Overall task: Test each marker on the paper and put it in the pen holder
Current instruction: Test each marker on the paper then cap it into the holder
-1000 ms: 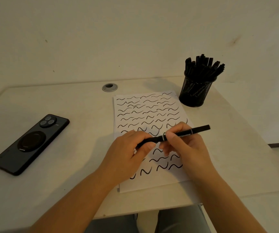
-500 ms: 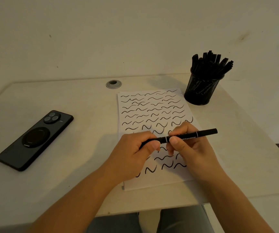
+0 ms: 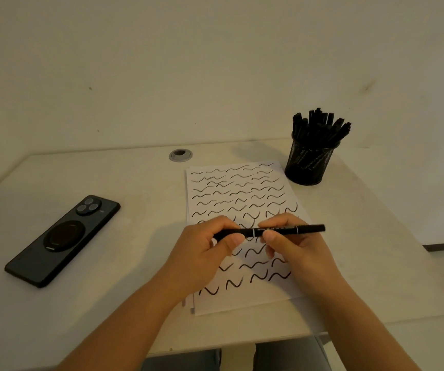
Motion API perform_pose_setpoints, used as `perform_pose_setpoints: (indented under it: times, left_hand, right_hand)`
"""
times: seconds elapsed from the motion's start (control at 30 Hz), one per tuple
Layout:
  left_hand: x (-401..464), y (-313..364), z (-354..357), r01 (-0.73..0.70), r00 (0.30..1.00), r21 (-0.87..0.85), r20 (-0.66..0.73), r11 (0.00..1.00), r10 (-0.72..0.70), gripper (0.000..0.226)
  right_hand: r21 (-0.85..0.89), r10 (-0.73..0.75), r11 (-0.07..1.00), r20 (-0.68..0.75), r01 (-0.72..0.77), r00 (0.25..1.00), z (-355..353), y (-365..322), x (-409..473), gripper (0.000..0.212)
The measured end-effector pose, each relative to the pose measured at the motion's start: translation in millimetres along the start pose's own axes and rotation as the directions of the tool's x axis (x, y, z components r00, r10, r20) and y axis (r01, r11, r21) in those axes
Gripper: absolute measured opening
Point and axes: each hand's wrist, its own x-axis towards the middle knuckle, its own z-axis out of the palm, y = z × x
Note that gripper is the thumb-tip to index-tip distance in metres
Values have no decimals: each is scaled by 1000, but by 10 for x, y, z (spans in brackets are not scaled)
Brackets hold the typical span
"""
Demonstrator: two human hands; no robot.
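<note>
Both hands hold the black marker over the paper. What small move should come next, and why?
Probably carry the marker to the pen holder: it looks capped, gripped level by the left hand and right hand, and squiggles already fill the paper.

a pale worktop [image 3: 135, 303] runs up to a plain wall, its front edge near the bottom of the view. a black phone [image 3: 63, 241] lies face down on its left part, set at a slant. a round grey cable grommet [image 3: 180, 155] sits in the surface near the back edge. a white paper [image 3: 242, 191] covered in black squiggles lies in the middle. just beside its far right corner stands a black mesh pen holder [image 3: 309, 163] full of black markers [image 3: 319, 124].
</note>
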Motion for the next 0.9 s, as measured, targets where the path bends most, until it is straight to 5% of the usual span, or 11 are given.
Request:
perform_pose_setpoints:
  times: [0.1, 0.23, 0.43, 0.67, 0.9]
  left_hand:
    - [58, 33, -93, 30, 994, -12, -103, 999, -31, 13]
    - [245, 214, -160, 7, 992, 11, -126, 1000, -5, 8]
    - [631, 594, 76, -169, 981, 147, -69, 975, 180, 9]
    - [1121, 699, 410, -206, 975, 25, -74, 978, 208, 11]
    - [1691, 338, 692, 59, 986, -56, -152, 997, -67, 43]
  right_hand:
    - [-7, 53, 999, -79, -54, 995, -137, -65, 10, 5]
    - [-340, -17, 940, -55, -3, 998, -240, -208, 68, 24]
    - [-749, -191, 626, 125, 219, 974, -360, -472, 248, 15]
    - [-655, -258, 742, -85, 141, 962, -803, -542, 520, 34]
    - [-497, -280, 867, -429, 34, 859, -1431, -679, 925, 49]
